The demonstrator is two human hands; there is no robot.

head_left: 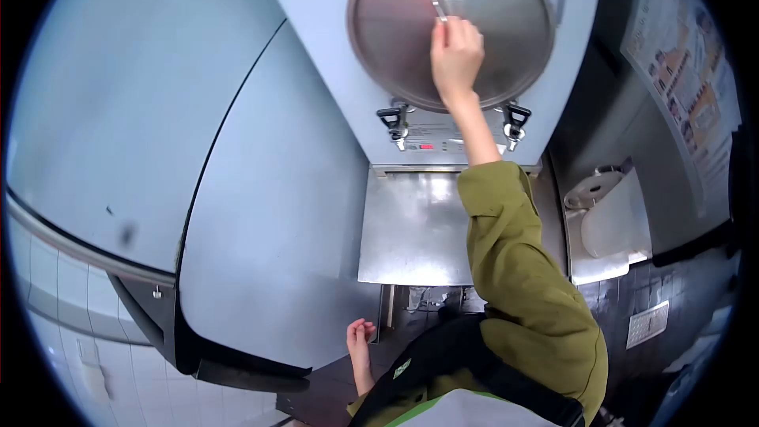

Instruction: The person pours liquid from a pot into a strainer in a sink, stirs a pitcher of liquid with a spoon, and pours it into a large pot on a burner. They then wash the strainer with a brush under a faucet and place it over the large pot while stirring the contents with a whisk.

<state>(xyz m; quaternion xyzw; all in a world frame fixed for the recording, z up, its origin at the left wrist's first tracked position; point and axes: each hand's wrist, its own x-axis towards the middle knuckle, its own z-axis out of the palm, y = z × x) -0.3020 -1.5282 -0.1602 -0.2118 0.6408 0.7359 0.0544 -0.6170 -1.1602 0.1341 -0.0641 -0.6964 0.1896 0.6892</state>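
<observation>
A canteen-style service area: steel water boiler [395,32] with two taps [393,122], steel drip shelf [411,229], tiled walls [55,332].

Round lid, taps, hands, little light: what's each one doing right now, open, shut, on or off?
Round lid, sitting flat on the machine, looks shut.
Lid handle, gripped in a fist.
Right hand, closed round the lid handle.
Left hand, hanging loose, holding nothing.
Tap, no water running.
Other tap, no water running.
Red display, lit.
</observation>
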